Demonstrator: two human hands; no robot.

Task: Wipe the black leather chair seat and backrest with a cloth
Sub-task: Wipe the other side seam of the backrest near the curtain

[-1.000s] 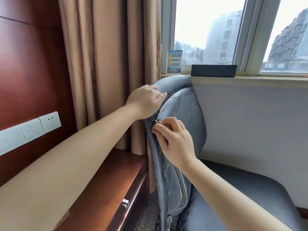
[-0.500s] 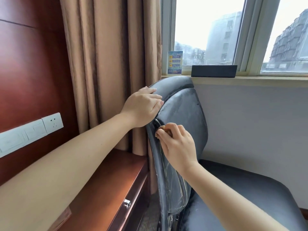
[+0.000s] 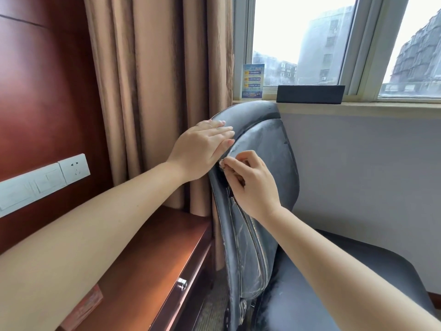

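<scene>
The black leather chair stands side-on, its worn backrest (image 3: 265, 149) upright and its seat (image 3: 334, 283) at the lower right. My left hand (image 3: 202, 149) lies flat on the backrest's upper left edge, fingers straight. My right hand (image 3: 250, 185) is curled at the seam just below it, pinching a small wad of cloth (image 3: 223, 164); only a scrap of the cloth shows past the fingertips.
A brown wooden desk (image 3: 148, 263) with a drawer knob (image 3: 182, 283) sits left of the chair. Tan curtains (image 3: 155, 91) hang behind. On the window sill (image 3: 358, 108) stand a black box (image 3: 310, 94) and a blue card (image 3: 253, 80). Wall sockets (image 3: 43, 180) are at the left.
My left hand has straightened from a curled grip to lying flat on the backrest edge. My right hand with the cloth has moved slightly up along the seam toward the left hand.
</scene>
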